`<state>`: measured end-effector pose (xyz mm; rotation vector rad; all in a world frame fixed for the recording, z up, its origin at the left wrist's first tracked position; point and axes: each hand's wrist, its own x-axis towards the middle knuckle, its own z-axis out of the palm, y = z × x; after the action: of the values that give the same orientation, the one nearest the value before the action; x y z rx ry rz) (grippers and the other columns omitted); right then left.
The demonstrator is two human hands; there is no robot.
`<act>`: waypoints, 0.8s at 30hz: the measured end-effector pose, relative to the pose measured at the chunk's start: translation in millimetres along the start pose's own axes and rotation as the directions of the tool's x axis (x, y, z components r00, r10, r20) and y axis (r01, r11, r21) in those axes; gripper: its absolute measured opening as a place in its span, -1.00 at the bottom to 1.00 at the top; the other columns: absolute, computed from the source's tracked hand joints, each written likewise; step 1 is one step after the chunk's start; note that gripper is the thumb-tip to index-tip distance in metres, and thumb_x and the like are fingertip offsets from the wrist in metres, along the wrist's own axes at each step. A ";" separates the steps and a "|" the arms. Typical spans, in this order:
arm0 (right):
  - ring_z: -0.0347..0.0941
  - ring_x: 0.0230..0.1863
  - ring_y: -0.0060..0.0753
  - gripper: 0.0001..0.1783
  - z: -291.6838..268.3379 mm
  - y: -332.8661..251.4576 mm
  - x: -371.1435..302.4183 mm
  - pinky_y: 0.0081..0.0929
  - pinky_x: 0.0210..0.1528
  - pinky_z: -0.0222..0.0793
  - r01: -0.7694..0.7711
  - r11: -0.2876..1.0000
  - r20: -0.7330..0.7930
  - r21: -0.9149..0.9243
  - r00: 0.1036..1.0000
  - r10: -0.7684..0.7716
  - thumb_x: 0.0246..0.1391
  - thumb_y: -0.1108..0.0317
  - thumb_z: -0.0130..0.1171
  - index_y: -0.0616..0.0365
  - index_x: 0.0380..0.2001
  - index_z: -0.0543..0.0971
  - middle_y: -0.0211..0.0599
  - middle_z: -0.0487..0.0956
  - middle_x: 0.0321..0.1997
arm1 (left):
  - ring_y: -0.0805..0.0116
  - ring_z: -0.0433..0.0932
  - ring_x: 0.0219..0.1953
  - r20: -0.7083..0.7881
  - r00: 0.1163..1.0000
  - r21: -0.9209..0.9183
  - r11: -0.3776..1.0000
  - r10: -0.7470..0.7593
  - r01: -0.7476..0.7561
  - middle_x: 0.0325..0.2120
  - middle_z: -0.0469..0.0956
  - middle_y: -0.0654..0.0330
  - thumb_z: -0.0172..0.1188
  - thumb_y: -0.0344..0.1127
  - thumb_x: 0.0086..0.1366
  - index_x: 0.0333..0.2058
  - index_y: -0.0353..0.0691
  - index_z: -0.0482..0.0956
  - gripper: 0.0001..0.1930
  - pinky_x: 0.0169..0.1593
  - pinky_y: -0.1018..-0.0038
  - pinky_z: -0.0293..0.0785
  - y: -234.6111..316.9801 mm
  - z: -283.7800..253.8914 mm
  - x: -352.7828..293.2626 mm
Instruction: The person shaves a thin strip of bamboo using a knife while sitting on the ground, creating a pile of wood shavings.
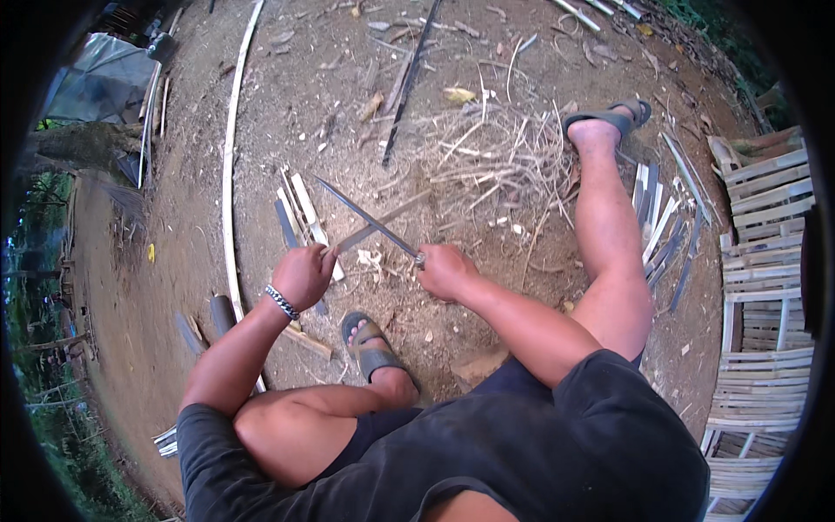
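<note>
Knife (361,214) and flat strip (396,211): the two lay crossed in mid-view, above the ground (156,322) and in front of the seated person. The knife's long, narrow, dark blade pointed away and to the left; the strip, brownish and slightly blurred, slanted away to the right. Whether they touched at the crossing could not be told. The right hand (445,271) was closed around the knife's handle, most of which it hid. The left hand (304,271) was closed on the near end of the strip, and a chain bracelet (281,302) circled that wrist.

Just beyond the left hand, a small group of split lengths (304,209) lay on the ground; pale shavings (372,261) were scattered between the hands. Farther out, a tangled heap of thin strands (513,161) spread near the outstretched right leg (604,209), and a second group of split lengths (665,226) lay to the right of that leg. The left leg (300,426) was bent; both feet wore sandals. A long pale pole (230,174) ran along the left, and a dark thin rod (410,87) lay at the far side. A slatted structure (765,261) stood at the right edge.
</note>
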<state>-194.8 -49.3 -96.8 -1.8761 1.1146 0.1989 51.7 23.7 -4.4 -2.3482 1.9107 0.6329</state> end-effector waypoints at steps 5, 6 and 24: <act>0.59 -0.04 0.01 -0.57 -5.7 7.1 -12.0 -0.11 0.06 0.49 -0.033 0.997 0.116 0.075 0.993 0.024 0.07 0.35 0.14 0.01 0.06 0.54 0.03 0.63 -0.08 | -0.22 0.59 -0.42 -0.010 0.999 0.047 0.998 0.039 -0.038 -0.54 0.57 -0.23 0.00 -0.08 0.42 -0.35 -0.37 0.62 -0.58 -0.24 0.02 0.52 21.8 1.1 -5.5; 0.59 -0.03 0.01 -0.57 0.4 42.0 2.8 -0.10 0.07 0.49 -0.172 0.975 0.116 0.142 0.981 0.156 0.08 0.36 0.12 -0.01 0.07 0.54 0.03 0.63 -0.07 | -0.23 0.56 -0.50 -0.056 0.994 0.057 0.995 0.090 -0.087 -0.63 0.53 -0.20 0.04 -0.11 0.42 -0.44 -0.38 0.59 -0.58 -0.35 0.00 0.47 21.6 4.2 -3.9; 0.59 0.01 0.01 -0.60 9.8 84.9 26.3 -0.15 0.10 0.48 -0.195 0.977 -0.069 -0.083 0.979 0.190 0.10 0.34 0.12 0.10 0.03 0.59 0.04 0.62 -0.02 | -0.25 0.58 -0.44 -0.012 1.000 -0.047 0.999 -0.007 0.006 -0.56 0.56 -0.27 -0.02 -0.10 0.42 -0.40 -0.40 0.60 -0.56 -0.26 0.00 0.52 16.5 -3.7 4.1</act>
<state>-241.5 -72.6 -169.4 -1.8618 1.3502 0.3082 37.8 15.0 1.1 -2.3907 1.9129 0.6714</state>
